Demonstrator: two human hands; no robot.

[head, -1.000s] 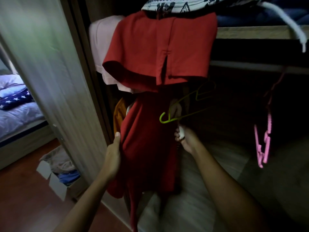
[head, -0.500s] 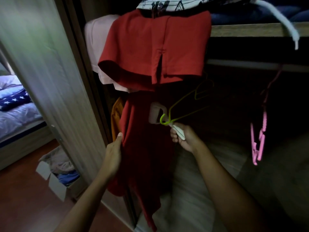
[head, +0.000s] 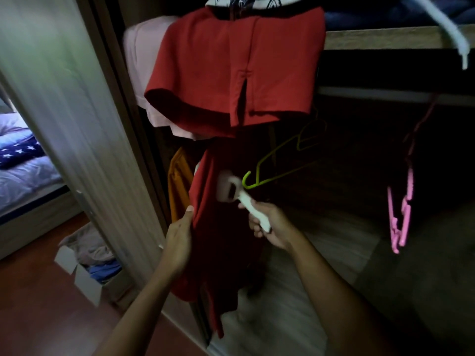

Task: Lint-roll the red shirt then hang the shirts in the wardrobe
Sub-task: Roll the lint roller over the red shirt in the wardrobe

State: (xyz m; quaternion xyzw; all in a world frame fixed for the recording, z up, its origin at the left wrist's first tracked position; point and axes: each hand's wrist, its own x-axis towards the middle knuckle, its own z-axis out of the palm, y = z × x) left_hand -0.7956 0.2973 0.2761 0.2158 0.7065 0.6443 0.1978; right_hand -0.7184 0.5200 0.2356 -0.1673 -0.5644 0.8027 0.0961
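The red shirt point(head: 231, 73) hangs over the wardrobe shelf edge, its long lower part point(head: 218, 240) trailing down in shadow. My left hand point(head: 180, 240) pinches the left edge of that lower part and holds it taut. My right hand point(head: 270, 224) grips the white handle of a lint roller point(head: 228, 188), whose roll lies against the red cloth. A green wire hanger point(head: 280, 163) hangs just right of the roller head. A pink shirt point(head: 144, 60) shows behind the red one at the left.
The wardrobe's sliding door point(head: 77, 124) stands at the left. A shelf point(head: 385, 37) and a rail point(head: 385, 95) run to the right, with a pink hanger point(head: 403, 209) and a white hanger point(head: 449, 29). An orange garment point(head: 178, 181) hangs inside. A cardboard box of clothes point(head: 87, 268) sits on the floor; a bed point(head: 23, 170) is far left.
The lint roller has come out from behind the shirt and moved left onto the red cloth. My left hand keeps its hold on the shirt's edge.
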